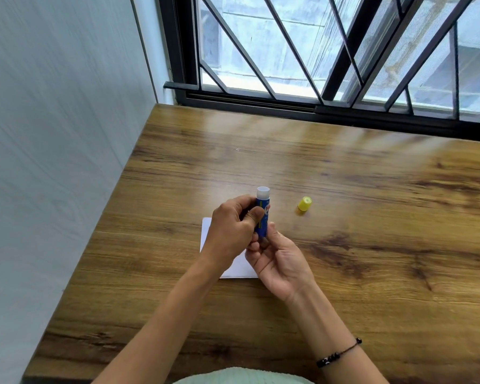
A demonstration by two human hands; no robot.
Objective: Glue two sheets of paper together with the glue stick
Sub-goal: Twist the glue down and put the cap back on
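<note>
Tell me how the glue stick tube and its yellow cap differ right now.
The glue stick is blue with a white open top; the cap is plain yellow. The glue stick is long and slim, the cap short and stubby. The glue stick is held upright above the paper by the left hand and right hand; the cap lies loose on the table, off to the right. Both are small, round plastic parts.

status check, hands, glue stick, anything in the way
Left hand and right hand both on glue stick, upright, uncapped. Yellow cap lies apart on table. Paper under hands, nothing blocking.
</note>
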